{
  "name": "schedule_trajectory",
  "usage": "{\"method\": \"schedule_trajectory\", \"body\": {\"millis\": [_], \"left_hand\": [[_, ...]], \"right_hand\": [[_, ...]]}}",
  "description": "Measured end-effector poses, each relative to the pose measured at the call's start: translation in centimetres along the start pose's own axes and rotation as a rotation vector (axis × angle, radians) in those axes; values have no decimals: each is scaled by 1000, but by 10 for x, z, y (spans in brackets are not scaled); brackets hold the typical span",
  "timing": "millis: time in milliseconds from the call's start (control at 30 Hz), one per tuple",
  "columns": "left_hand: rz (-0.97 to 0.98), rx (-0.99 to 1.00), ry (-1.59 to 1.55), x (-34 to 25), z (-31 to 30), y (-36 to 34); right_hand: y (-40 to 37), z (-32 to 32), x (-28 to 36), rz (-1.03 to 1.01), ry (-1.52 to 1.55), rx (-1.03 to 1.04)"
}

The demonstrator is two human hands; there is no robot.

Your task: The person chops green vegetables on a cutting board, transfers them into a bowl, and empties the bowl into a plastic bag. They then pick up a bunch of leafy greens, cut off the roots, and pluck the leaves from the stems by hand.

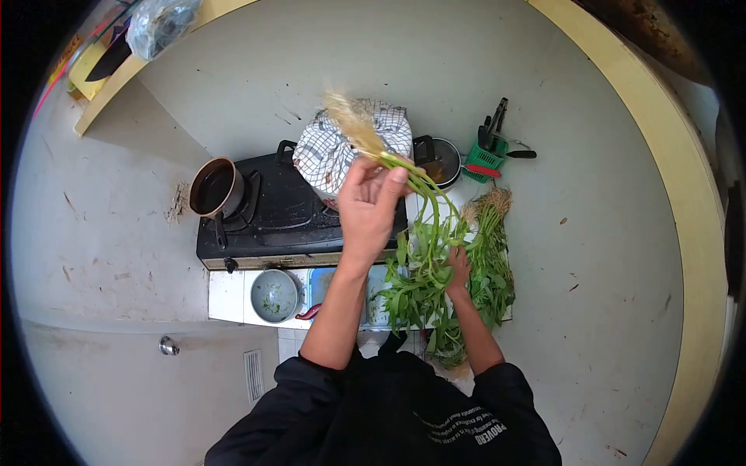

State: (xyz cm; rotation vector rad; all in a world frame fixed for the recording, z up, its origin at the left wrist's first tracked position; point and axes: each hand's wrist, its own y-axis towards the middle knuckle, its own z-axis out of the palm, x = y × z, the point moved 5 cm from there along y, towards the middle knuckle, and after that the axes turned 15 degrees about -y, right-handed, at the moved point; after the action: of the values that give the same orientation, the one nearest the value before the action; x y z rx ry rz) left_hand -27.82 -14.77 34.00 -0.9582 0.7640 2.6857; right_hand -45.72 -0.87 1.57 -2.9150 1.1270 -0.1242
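My left hand [368,203] is raised in front of the stove, closed around several long green stems of leafy greens [420,184], which look like water spinach. Their pale, stringy roots [353,124] stick up past my fingers and are blurred. The leaves [420,287] hang down to the right over the counter. Lower on the right, my right hand [458,273] is in among the leaves, touching them. Foliage partly covers its fingers, so their grip does not show clearly. Beside it lies a larger bunch of the same greens [488,264], roots at the far end.
A black stove [272,203] carries a saucepan [215,189] of dark liquid and a pot under a checked cloth [315,151]. Another pot [443,159] stands behind, near a green utensil basket [483,159]. A metal bowl [275,296] with leaf bits and a red-handled tool [309,311] sit in front.
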Motion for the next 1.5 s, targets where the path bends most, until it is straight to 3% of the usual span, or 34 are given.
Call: {"method": "schedule_trajectory", "body": {"millis": [33,100,167,267,400,500,567,667,767,833,967,1067,1200,1400,1500], "left_hand": [[73,-17,7,-12,1,1],[216,-28,15,-37,0,2],[345,-18,-20,-65,-2,3],[483,-29,-67,-102,-18,4],[397,-64,-18,-127,-32,8],[187,3,-5,-127,-51,8],[26,-48,215,-120,-67,3],[-210,-64,428,-99,-90,-12],[-407,48,605,-72,-116,-31],[-594,78,618,-56,-133,-46],[-756,200,680,-41,-154,-68],[-670,317,853,-37,-172,-72],[-627,462,1011,-33,-189,-81],[-659,505,1239,-9,-255,-115],[-696,499,1292,-15,-267,-126]], "right_hand": [[-3,17,2,9,-46,4],[14,79,-18,-20,358,-102],[14,91,-25,-42,489,-152],[-1,39,-16,-74,282,-134],[6,25,-32,-89,276,-241],[7,30,-36,-77,185,-200],[0,33,-25,-65,120,-229],[-45,-14,33,-270,103,-258],[-75,20,58,-439,225,-113],[-83,44,49,-367,60,-49],[-93,44,20,-288,-205,10],[-91,47,-7,-324,-292,92],[-101,33,-5,-331,-146,29],[-136,-19,97,-101,167,-200],[-170,21,162,22,581,-41]]}}
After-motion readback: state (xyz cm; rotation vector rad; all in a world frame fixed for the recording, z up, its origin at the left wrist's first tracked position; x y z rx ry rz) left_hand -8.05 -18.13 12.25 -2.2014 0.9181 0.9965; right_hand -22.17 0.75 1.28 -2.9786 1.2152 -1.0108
